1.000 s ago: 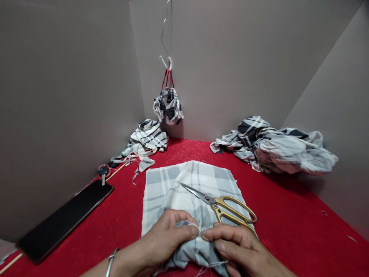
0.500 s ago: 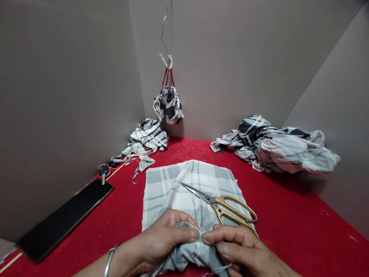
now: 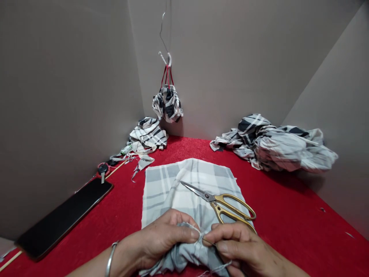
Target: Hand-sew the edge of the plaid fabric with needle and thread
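On a red carpeted surface (image 3: 288, 215), a grey checked cloth (image 3: 161, 196) is laid out; gold-handled scissors (image 3: 227, 206) are rested on it; a bunched fold (image 3: 184, 256) of the cloth is gripped by the curled left hand (image 3: 164, 242); a thin white thread (image 3: 198, 235) is pinched by the right hand (image 3: 236, 246).

A red carpet (image 3: 291, 227) carries a square of grey checked cloth (image 3: 158, 192) at its near middle. A black phone (image 3: 63, 209) lies along the left wall with a key (image 3: 102, 168) just beyond it. A crumpled cloth heap (image 3: 148, 134) sits in the far corner, and a larger cloth heap (image 3: 276, 144) lies against the right wall.
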